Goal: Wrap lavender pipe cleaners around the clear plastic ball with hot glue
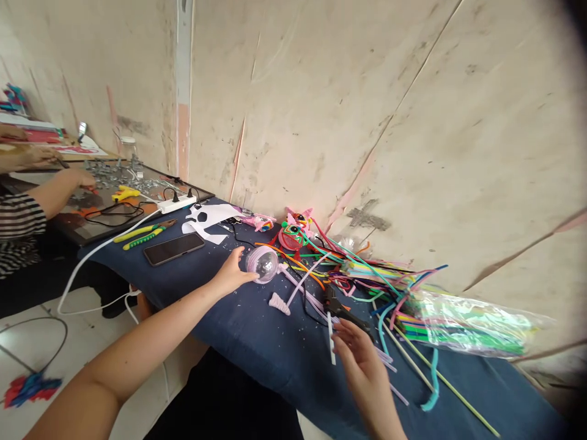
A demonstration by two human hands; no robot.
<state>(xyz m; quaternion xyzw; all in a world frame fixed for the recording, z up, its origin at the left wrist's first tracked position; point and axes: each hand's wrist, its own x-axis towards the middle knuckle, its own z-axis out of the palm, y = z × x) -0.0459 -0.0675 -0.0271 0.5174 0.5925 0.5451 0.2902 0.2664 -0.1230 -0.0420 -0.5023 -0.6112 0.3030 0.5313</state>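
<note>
My left hand grips a clear plastic ball between thumb and fingers; lilac pipe cleaner is wound around it. Beside the ball lies a small coiled lilac pipe-cleaner piece with a long stem. My right hand is just in front of a black glue gun, fingers loosely bent and apart, with nothing seen in them. A white glue stick juts from the gun toward me, close to my fingertips. Loose lilac pipe cleaners run behind and under the gun.
Finished pipe-cleaner figures stand by the wall. Bagged pipe cleaners lie to the right. On the left are a phone, pliers, cut white paper and a power strip. A co-worker's arm works at the far left.
</note>
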